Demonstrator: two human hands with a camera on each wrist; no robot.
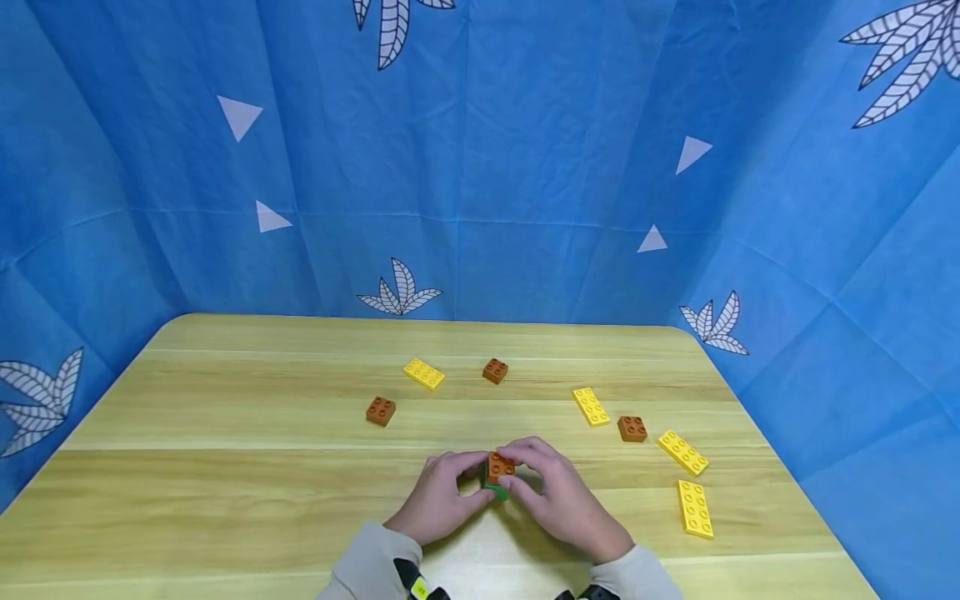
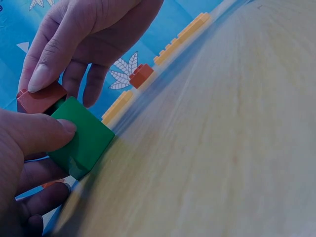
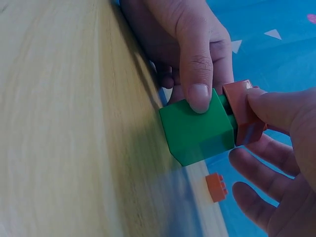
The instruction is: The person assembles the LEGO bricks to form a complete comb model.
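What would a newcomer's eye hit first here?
Likely the left hand and right hand, front and centre: the left pinches a green block, the right a brown brick tilted on top. Next, four yellow bricks, three of them to the right, and the blue backdrop behind the table.

The wood-grained table (image 1: 225,483) carries yellow bricks (image 1: 591,407) and brown bricks (image 1: 381,411).

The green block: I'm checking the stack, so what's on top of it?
A brown block, pinched by the right hand, is slightly tilted over the green block, which the left hand holds. Some green studs show in the gap; the brown block covers the rest.
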